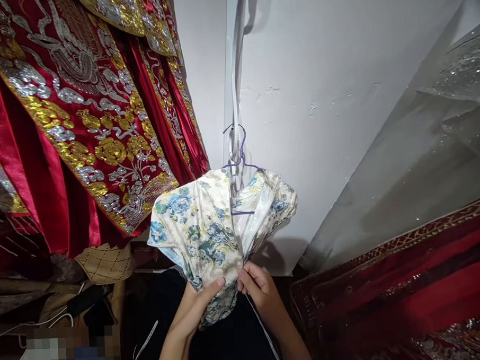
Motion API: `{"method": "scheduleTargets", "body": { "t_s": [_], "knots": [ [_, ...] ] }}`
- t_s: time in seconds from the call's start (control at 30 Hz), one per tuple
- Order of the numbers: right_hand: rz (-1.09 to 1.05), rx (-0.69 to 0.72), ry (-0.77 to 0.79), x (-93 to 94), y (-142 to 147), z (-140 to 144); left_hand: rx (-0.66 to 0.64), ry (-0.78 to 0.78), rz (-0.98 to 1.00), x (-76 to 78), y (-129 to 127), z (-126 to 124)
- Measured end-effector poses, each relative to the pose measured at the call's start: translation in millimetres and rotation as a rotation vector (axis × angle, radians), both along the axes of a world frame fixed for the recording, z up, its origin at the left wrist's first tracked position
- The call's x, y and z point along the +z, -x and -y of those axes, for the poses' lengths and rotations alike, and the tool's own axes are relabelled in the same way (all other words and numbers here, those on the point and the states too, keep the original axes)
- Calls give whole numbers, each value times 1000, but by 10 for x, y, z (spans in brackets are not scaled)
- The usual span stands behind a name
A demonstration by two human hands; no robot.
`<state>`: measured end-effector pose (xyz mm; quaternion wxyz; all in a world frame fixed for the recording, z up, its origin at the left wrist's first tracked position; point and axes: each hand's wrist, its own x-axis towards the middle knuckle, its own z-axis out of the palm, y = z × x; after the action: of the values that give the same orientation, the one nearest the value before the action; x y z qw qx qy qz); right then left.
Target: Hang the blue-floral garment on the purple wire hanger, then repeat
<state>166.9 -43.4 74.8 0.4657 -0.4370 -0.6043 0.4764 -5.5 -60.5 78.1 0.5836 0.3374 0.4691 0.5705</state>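
A cream garment with blue and yellow flowers (210, 218) hangs on a purple wire hanger (242, 157) in front of the white wall. Its front gapes at the neck, showing a pale lining. My left hand (201, 301) grips the lower left side of the cloth, thumb on the front and the other fingers hidden behind it. At the bottom of the neck opening, my right hand (257, 285) pinches the garment's edge between thumb and fingers. Whether a zip pull or other small fastener sits in that pinch, I cannot make out.
Red costumes with gold and silver embroidery (110, 122) hang on the left. Above the hanger runs a white strap (235, 69) along the wall (319, 81). Clear plastic sheeting (421, 140) and red beaded fabric (439, 288) lie to the right. A quilted tan bag (105, 263) sits lower left.
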Motion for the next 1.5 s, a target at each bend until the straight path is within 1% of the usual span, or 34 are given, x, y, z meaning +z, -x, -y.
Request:
{"method": "scheduleTargets", "body": {
  "t_s": [0.03, 0.07, 0.1, 0.13, 0.2, 0.23, 0.27, 0.3, 0.33, 0.4, 0.43, 0.47, 0.53, 0.6, 0.63, 0.7, 0.8, 0.83, 0.9, 0.97, 1.0, 1.03, 1.07, 1.1, 1.13, 1.17, 1.23, 1.27, 1.3, 1.33, 1.37, 1.4, 1.43, 1.5],
  "knots": [
    [-44, -8, 20, -39, 48, 44, 50, 22, -8, -40, 16, -26],
    [-78, -13, 37, -66, 90, 84, 128, 37, -26, -78, 37, -57],
    [-100, -16, 47, -80, 125, 117, 235, 32, -59, -111, 63, -90],
    [-112, -23, 52, -82, 152, 140, 371, 1, -109, -139, 90, -121],
    [-124, -46, 58, -64, 185, 156, 649, -143, -262, -174, 124, -159],
    [-128, -55, 65, -52, 195, 153, 727, -231, -350, -181, 121, -160],
    [-132, -58, 75, -42, 205, 147, 736, -305, -430, -185, 100, -148],
    [-139, -54, 87, -35, 214, 140, 679, -360, -491, -187, 62, -123],
    [-148, -46, 97, -32, 224, 135, 562, -395, -533, -191, 9, -90],
    [-168, -27, 107, -36, 244, 136, 261, -415, -563, -211, -118, -17],
    [-177, -14, 109, -40, 252, 141, 136, -410, -562, -228, -178, 13],
    [-181, 4, 115, -42, 254, 145, 42, -396, -560, -248, -228, 35],
    [-174, 40, 132, -27, 241, 141, -57, -352, -550, -286, -288, 46],
    [-150, 52, 143, 40, 197, 91, -96, -322, -534, -307, -296, 18],
    [-138, 36, 141, 104, 166, 40, -114, -316, -531, -310, -289, -5],
    [-139, -35, 130, 306, 93, -121, -140, -302, -537, -304, -275, -53],
    [-202, -141, 92, 774, -3, -474, -164, -275, -542, -308, -305, -104],
    [-224, -133, 80, 949, -22, -597, -185, -277, -540, -319, -330, -113],
    [-308, -126, 3, 1262, -31, -802, -259, -303, -561, -346, -376, -131],
    [-380, -143, -75, 1458, -3, -911, -337, -326, -627, -343, -382, -161],
    [-395, -149, -102, 1499, 23, -924, -367, -329, -676, -310, -359, -183],
    [-397, -152, -123, 1505, 51, -913, -390, -332, -727, -245, -320, -211],
    [-383, -147, -137, 1483, 80, -883, -404, -339, -764, -143, -266, -243],
    [-357, -138, -145, 1447, 105, -840, -397, -355, -776, -3, -204, -279],
    [-329, -128, -153, 1410, 125, -790, -382, -388, -772, 173, -139, -318],
    [-301, -119, -161, 1383, 137, -740, -327, -431, -718, 378, -79, -362],
    [-254, -98, -179, 1390, 145, -653, -111, -574, -599, 827, 3, -464],
    [-234, -89, -192, 1422, 144, -623, -29, -658, -598, 1043, 19, -524],
    [-217, -80, -212, 1464, 142, -605, 23, -767, -623, 1236, 17, -588],
    [-200, -74, -238, 1504, 142, -601, 20, -842, -674, 1397, 0, -654],
    [-186, -74, -267, 1528, 144, -612, 5, -901, -737, 1521, -29, -715],
    [-176, -82, -296, 1527, 151, -638, -6, -951, -805, 1607, -66, -768],
    [-174, -102, -320, 1492, 160, -677, -16, -984, -865, 1658, -104, -809],
    [-168, -150, -320, 1321, 181, -780, 13, -1029, -924, 1685, -153, -857]
  ]
}}
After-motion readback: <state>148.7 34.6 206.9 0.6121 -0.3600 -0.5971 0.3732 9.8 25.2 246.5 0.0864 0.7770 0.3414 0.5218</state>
